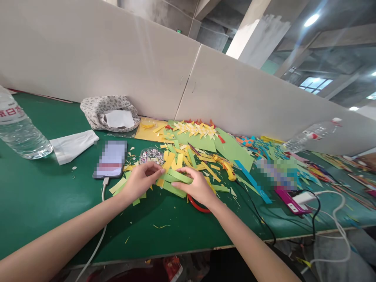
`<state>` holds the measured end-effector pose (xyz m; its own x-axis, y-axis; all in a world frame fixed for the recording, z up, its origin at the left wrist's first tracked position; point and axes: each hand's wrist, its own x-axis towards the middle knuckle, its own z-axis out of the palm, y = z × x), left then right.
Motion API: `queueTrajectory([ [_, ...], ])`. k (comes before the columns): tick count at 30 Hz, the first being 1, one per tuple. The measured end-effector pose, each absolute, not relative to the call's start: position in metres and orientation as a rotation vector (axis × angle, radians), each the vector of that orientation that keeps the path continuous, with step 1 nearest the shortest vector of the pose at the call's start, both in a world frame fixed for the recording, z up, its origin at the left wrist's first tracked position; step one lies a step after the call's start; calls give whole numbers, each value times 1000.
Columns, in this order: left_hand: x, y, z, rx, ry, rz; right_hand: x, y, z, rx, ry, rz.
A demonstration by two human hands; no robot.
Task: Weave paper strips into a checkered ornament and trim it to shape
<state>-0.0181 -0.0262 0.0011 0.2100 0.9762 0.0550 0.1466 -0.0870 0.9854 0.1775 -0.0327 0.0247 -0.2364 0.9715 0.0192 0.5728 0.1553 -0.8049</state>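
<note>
My left hand [142, 179] pinches a yellow paper strip [168, 162], thumb and forefinger closed on its edge. Opposite it, my right hand [197, 185] has its thumb and fingers round a light green paper strip [179, 176] that bends back in a loop. The yellow and green strips cross between the two hands; how they are joined is not clear. Other green strips [174, 190] lie just under them. A red handle loop [199, 205] pokes out below my right hand. Yellow paper scraps [207, 166] are heaped behind the hands.
A phone [110, 158] with a white cable lies left, near a water bottle [25, 129]. Behind are a container of small beads [151, 156] and folded yellow stars [195, 129]. Right are a yellow glue gun [228, 169], a magenta power strip [290, 201] and another bottle [314, 135].
</note>
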Motion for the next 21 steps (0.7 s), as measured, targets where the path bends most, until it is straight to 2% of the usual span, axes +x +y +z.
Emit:
queueTrajectory([
  [11, -26, -26, 8, 1802, 1379, 799, 181, -29, 18, -1504, -1632, 1224],
  [17, -26, -25, 5, 2116, 1598, 532, 186, -30, 13, -1548, -1875, 798],
  [21, -26, -25, 4, 2282, 1715, 428, 193, -27, 13, -1553, -1820, 551],
])
